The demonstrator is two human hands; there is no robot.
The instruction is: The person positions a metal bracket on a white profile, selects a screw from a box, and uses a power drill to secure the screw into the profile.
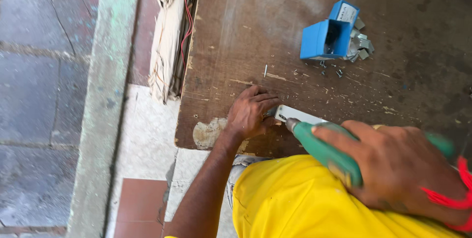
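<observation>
A flat white metal bracket [301,115] lies on the worn brown wooden board [295,61] near its front edge. My left hand [251,112] presses down on the bracket's left end, fingers curled. In my right hand [396,166] is a green power drill [327,152]. The drill's tip rests on a screw [283,118] at the bracket's left end, just right of my left fingers.
An open blue cardboard box [328,34] with small metal clips beside it sits further back on the board. Loose screws [329,71] and a nail [265,71] lie near it. Left of the board are bundled papers [164,46], a red wire, a green concrete ledge and tiled floor.
</observation>
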